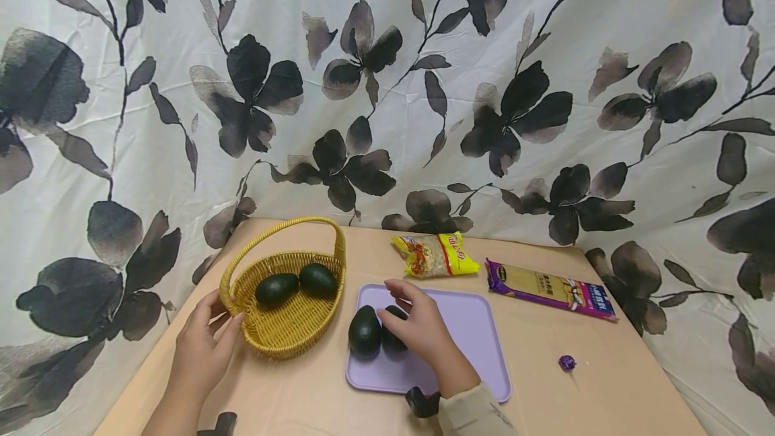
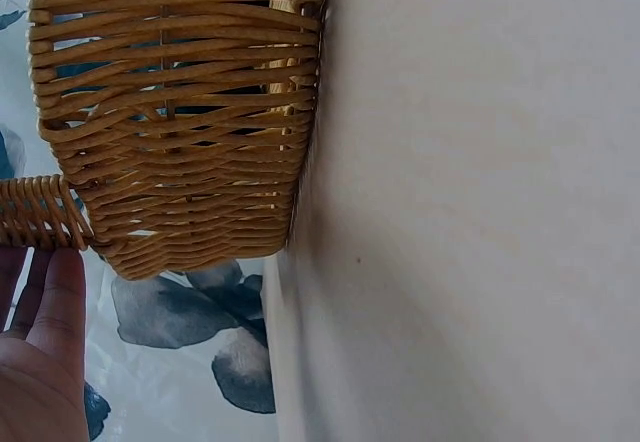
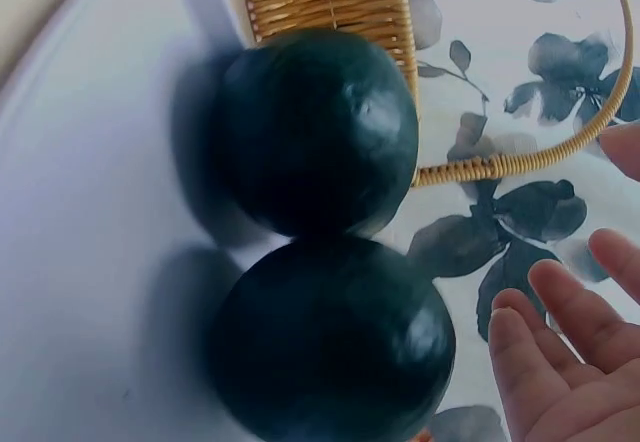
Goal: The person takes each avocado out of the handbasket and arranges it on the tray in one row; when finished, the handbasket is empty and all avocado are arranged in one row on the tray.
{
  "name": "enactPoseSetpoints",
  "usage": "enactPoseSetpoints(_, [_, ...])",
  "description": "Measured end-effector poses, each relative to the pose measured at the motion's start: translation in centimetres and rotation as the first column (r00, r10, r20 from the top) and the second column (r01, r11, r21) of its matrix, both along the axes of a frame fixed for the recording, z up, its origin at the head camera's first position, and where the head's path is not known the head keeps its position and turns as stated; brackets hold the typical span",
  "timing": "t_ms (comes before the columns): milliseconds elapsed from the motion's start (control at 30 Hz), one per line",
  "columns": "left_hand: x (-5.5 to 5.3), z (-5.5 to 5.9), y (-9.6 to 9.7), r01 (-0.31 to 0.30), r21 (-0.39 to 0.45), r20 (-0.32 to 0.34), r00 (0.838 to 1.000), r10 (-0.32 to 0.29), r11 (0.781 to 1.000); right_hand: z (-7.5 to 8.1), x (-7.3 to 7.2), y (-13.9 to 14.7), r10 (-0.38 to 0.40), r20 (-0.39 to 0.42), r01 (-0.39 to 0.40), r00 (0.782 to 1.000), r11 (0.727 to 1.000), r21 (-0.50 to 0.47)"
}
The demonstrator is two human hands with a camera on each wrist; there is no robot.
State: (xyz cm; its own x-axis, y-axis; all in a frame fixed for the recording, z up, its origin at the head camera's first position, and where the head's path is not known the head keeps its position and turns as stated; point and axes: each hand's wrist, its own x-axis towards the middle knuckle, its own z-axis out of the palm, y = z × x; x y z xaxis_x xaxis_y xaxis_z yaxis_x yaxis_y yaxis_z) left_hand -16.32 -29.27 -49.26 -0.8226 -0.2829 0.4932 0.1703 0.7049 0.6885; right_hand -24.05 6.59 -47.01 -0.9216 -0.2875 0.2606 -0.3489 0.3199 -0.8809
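Observation:
A yellow woven basket point(image 1: 284, 342) stands on the left, two dark green avocados point(image 1: 277, 289) inside it. My left hand point(image 1: 202, 348) holds the basket at the foot of its handle point(image 2: 40, 212), thumb and fingers on either side. On a lilac tray point(image 1: 478, 342) a second pair of avocados lies side by side: the left avocado point(image 1: 364, 332) and the right avocado point(image 3: 330, 342), which my right hand point(image 1: 420, 325) partly covers in the head view. The right wrist view shows that hand's fingers point(image 3: 580, 312) spread and apart from both fruits.
Behind the tray lies a yellow snack packet point(image 1: 434, 254). A purple long packet point(image 1: 551, 288) lies to the right, with a small purple wrapped candy point(image 1: 567, 362) nearer the front. A floral cloth point(image 1: 424, 120) hangs behind the table.

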Motion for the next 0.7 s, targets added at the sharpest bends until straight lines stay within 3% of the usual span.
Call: enactPoseSetpoints(700, [-0.1,-0.2,-0.1,-0.012,0.003,0.02,1.0,0.012,1.0,1.6,-1.1,-3.7,0.102,0.002,-0.102,0.995,0.993,0.059])
